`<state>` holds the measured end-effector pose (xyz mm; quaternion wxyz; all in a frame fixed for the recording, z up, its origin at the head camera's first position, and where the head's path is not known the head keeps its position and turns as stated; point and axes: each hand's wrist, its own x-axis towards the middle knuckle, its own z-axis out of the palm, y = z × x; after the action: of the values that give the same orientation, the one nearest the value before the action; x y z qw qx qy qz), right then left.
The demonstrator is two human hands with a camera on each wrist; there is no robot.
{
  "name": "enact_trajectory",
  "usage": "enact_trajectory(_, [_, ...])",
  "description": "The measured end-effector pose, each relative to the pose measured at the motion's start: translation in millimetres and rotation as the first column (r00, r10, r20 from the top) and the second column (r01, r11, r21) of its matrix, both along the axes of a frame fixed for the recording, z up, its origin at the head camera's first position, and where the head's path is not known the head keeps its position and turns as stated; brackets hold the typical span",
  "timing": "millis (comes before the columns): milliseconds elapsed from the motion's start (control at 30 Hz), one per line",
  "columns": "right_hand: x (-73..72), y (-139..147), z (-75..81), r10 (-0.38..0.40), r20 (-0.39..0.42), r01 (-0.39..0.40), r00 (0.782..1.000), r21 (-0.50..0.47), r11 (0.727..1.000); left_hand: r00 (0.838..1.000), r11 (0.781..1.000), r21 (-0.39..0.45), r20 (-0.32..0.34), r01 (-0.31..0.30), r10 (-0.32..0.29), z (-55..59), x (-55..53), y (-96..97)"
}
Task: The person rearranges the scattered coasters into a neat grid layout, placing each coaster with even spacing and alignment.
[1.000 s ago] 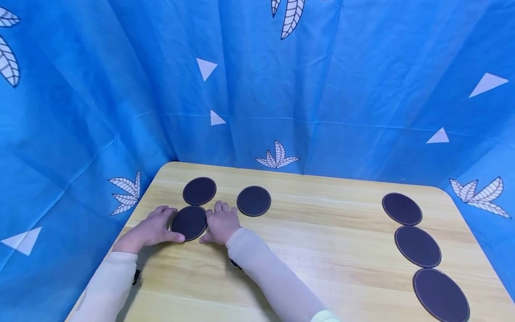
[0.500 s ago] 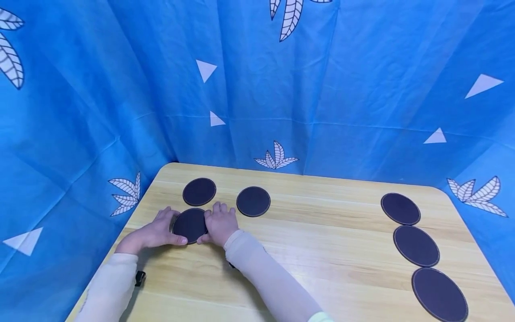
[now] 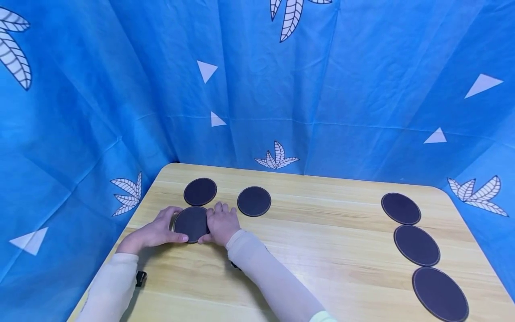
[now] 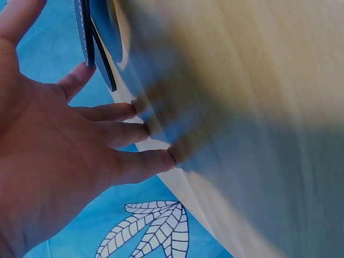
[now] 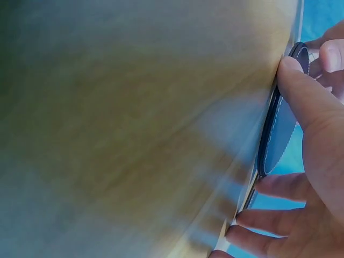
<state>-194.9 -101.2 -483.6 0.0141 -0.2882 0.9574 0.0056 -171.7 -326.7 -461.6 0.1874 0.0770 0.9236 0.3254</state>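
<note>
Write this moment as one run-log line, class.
left hand: holds dark disc, left rim; right hand: holds right rim; other discs: five, on table

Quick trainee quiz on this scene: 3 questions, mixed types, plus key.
1. On which side of the table do the left hand and right hand hold a round coaster?
2. True or false: the blue curtain has no print.
3. In the head view, how many coasters form the right-side row? A) two B) three C) five

Key:
1. Left.
2. False: white leaves and triangles.
3. B.
</note>
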Motion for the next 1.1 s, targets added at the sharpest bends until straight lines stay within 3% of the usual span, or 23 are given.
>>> enact_trajectory(300, [-1.6,1.4,-0.1,0.0,0.01,0.0,1.0,-0.018,1.0,0.998,0.997,0.054,-0.04,0.054,-0.052,-0.6,1.8,-6.2])
enact_trajectory(467, [-1.5,2.3,-0.4,0.016,0.015,-0.016,1.0,-0.024,1.0,0.995,0.997,0.039,-0.069,0.068,-0.065,-3.4,3.8,-8.3])
enact_trajectory(700, [-1.1,2.8,-4.0,0.029,0.04,-0.027,0.999,-0.058,0.998,0.995,0.997,0.046,-0.084,0.055,-0.051,-7.0,6.1,-8.4])
enact_trajectory(933, [-2.0,3.5,-5.6,0.023,0.07,-0.017,0.997,-0.084,0.996,0.999,0.992,0.12,-0.029,0.04,-0.037,-7.5,7.5,-11.8])
enact_trajectory(1100, [-3.4,3.2,-6.7,0.004,0.088,0.007,0.996,-0.122,0.993,0.994,0.987,0.157,-0.107,0.034,-0.017,-7.3,5.5,-12.3])
